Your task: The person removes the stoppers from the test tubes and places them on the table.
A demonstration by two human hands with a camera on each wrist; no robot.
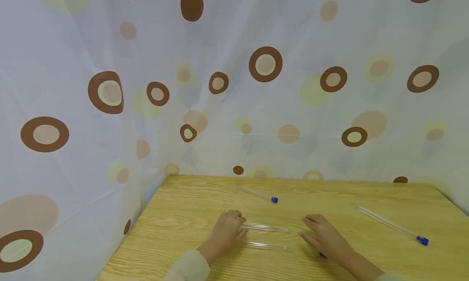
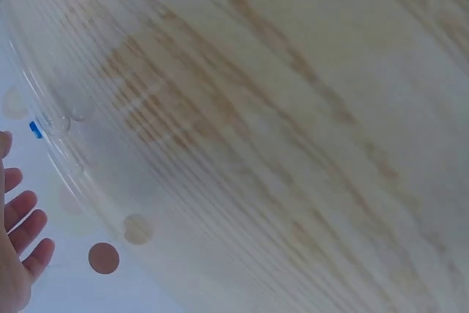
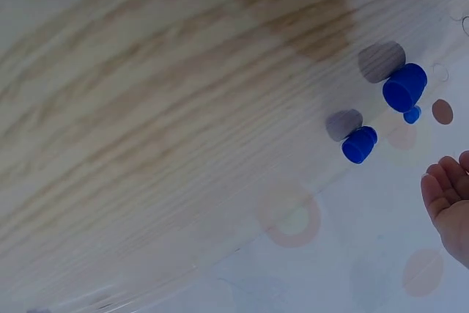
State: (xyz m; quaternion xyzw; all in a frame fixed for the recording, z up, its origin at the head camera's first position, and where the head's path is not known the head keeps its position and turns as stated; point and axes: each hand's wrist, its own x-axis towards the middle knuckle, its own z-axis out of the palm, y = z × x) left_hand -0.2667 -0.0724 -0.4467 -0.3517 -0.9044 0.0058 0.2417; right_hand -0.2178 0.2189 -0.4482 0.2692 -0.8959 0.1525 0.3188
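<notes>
Two clear tubes lie side by side in the middle of the table in the head view, a farther tube [image 1: 266,228] and a nearer tube [image 1: 265,246]. My left hand [image 1: 225,232] is at their left ends, its fingers relaxed and apart in the left wrist view; whether it touches them I cannot tell. To the right of the tubes is my right hand [image 1: 326,237], fingers loosely bent with nothing between them. A blue cap [image 1: 322,255] shows partly from under the right hand. In the right wrist view, a large blue cap [image 3: 405,87] and another blue cap [image 3: 360,144] appear near that hand.
A clear tube with a blue cap [image 1: 274,199] lies toward the back of the wooden table [image 1: 176,224]. Another blue-capped tube [image 1: 388,222] lies slantwise at the right. A curtain [image 1: 227,110] with round spots hangs behind and at the left.
</notes>
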